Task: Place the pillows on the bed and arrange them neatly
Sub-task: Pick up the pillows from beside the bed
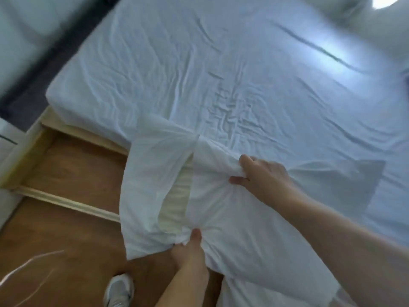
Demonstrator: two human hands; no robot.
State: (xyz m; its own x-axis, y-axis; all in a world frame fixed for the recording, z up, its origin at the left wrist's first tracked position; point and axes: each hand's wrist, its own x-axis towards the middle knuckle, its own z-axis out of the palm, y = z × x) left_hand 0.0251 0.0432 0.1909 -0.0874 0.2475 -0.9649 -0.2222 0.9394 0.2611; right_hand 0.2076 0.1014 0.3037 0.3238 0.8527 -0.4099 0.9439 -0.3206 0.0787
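A white pillow (pixel 232 220) in a loose white case hangs over the bed's near edge, partly above the floor. The open end of the case flaps to the left and shows a yellowish inner pillow (pixel 177 200). My left hand (pixel 190 247) pinches the case fabric at the pillow's lower edge. At the pillow's upper edge my right hand (pixel 261 173) grips a bunch of the fabric. The bed (pixel 199 63) has a wrinkled white sheet and fills most of the view.
A wooden floor (pixel 66 251) lies to the left, with the bed's pale wooden frame rails (pixel 66 202) exposed. My shoe (pixel 118 289) stands near the bottom edge. More white bedding (pixel 345 9) sits at the bed's far right corner. A dark strip (pixel 44 69) runs along the bed's far side.
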